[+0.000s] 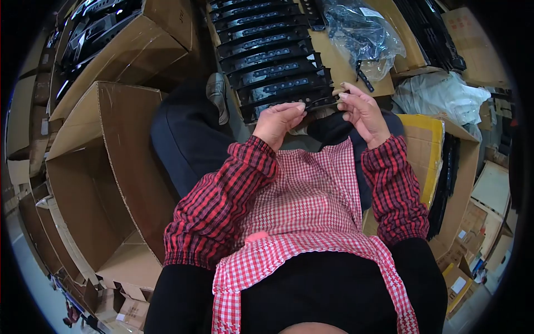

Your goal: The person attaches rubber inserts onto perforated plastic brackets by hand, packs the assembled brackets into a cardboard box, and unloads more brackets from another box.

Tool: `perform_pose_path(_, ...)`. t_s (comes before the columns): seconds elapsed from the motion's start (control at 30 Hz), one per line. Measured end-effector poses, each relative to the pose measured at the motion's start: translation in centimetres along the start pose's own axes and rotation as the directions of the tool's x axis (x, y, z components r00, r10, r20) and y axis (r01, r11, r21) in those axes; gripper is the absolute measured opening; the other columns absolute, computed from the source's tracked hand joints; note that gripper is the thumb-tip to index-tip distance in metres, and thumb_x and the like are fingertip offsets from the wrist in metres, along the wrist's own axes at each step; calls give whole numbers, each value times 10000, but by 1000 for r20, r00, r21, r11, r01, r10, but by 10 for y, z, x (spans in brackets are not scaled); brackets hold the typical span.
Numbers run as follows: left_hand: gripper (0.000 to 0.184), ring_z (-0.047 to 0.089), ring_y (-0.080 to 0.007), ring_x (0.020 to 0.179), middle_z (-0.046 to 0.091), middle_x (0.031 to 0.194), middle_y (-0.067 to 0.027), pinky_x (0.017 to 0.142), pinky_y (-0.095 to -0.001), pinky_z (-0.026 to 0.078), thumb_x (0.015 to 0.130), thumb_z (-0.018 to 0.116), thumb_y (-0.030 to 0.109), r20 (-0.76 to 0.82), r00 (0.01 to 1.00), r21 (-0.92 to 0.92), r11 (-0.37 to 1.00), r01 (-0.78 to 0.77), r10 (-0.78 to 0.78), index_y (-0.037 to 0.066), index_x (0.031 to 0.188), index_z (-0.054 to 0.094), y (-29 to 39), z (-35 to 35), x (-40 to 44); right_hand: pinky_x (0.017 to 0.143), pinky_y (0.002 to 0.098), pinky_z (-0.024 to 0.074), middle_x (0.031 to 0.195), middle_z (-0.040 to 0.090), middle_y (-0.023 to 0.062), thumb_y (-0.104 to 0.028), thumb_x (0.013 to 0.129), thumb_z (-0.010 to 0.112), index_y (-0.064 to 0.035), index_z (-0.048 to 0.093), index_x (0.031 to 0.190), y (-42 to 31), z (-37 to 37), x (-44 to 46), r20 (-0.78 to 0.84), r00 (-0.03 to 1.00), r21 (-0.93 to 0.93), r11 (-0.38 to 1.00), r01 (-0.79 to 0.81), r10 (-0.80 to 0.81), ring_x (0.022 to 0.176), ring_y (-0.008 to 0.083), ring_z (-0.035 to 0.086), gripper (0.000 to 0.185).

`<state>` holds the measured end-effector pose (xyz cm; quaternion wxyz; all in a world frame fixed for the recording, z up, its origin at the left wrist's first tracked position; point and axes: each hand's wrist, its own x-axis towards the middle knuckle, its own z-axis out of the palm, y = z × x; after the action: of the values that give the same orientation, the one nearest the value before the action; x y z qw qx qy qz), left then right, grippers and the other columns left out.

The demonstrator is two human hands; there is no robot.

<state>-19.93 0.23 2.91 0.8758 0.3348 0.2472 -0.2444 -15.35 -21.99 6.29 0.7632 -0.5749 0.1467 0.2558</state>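
Between my two hands stretches a thin dark strip (322,104), too small to make out in detail. My left hand (276,123) is closed, its thumb and forefinger pinching toward the strip's left end. At the right end, my right hand (364,111) pinches with thumb and fingertips. Just beyond the hands lies a row of glossy black panels (278,71), each with a line of small round marks along it. The hands are at the near end of this row and partly cover the nearest piece.
A clear plastic bag (364,36) of dark parts lies on cardboard at the upper right. An open cardboard box (89,195) stands at left, another box (161,33) with black parts behind it. White plastic sheeting (439,97) and a yellow-taped box (436,150) are at right.
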Motion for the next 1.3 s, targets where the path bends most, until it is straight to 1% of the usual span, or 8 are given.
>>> perform_pose_path(0.07, 241, 609, -139, 832, 648, 917, -79, 773, -233, 492, 825, 670, 110, -161, 984, 372, 928, -12, 77, -9, 1032, 642, 0, -9, -3, 668, 193, 499, 997, 620, 49, -156, 846, 632, 2, 514, 1205, 10, 11, 3, -1, 998, 13, 998, -63, 63, 837, 95, 603, 410)
perform_pose_path(0.13, 241, 597, -133, 800, 651, 892, -77, 757, -239, 476, 808, 680, 87, -186, 977, 408, 913, -21, 105, -7, 1027, 650, -11, -25, 1, 672, 208, 497, 978, 634, 68, -154, 830, 656, 10, 550, 1169, 29, 12, 13, -19, 995, -50, 994, -96, 95, 810, 108, 613, 392)
perform_pose_path(0.27, 201, 604, -122, 758, 655, 890, -83, 718, -235, 482, 797, 666, 59, -280, 921, 592, 804, -56, 270, -12, 985, 657, -28, -53, 19, 674, 235, 490, 877, 659, 52, -64, 769, 663, -5, 630, 979, 80, 9, 44, 80, 942, -579, 754, 311, -327, 726, 135, 620, 220)
perform_pose_path(0.43, 206, 600, -168, 652, 635, 814, -106, 620, -290, 490, 747, 695, 94, -122, 766, 968, 246, -48, 632, 33, 941, 664, -21, -57, 36, 655, 319, 491, 856, 631, 94, -43, 735, 653, -66, 622, 952, 86, 33, 61, 180, 831, -814, 395, 427, -527, 762, 276, 624, 220)
perform_pose_path(0.63, 140, 595, -216, 666, 599, 883, -104, 631, -322, 488, 764, 658, 78, 65, 705, 989, 46, -138, 706, 27, 894, 654, -26, -69, 51, 686, 361, 493, 900, 631, 90, -55, 755, 627, -88, 624, 964, 100, 31, 74, 194, 785, -872, 262, 413, -588, 775, 325, 604, 212)
perform_pose_path(0.87, 152, 607, -244, 771, 591, 947, -111, 698, -327, 492, 774, 611, 38, 95, 677, 978, 59, -200, 730, 29, 925, 633, -20, -67, 35, 771, 387, 472, 957, 632, 82, -25, 753, 586, -58, 630, 976, 96, 24, 63, 252, 754, -924, 81, 374, -607, 894, 304, 591, 229)
perform_pose_path(0.93, 167, 590, -275, 885, 595, 970, -109, 774, -351, 479, 769, 594, 16, 284, 635, 951, -124, -284, 719, 28, 931, 631, -26, -64, 33, 810, 383, 459, 1007, 622, 91, 4, 736, 553, -58, 632, 993, 90, 23, 57, 249, 726, -926, 61, 372, -641, 960, 295, 574, 275)
perform_pose_path(1.3, 432, 451, -314, 1123, 457, 1238, -140, 924, -385, 410, 752, 616, 65, 237, 880, 935, -342, -92, 411, 20, 1172, 527, -36, -55, 35, 871, 395, 413, 1059, 590, 129, 21, 698, 536, -32, 593, 1067, 106, 26, 42, 406, 774, -905, -94, 415, -486, 987, 306, 557, 377)
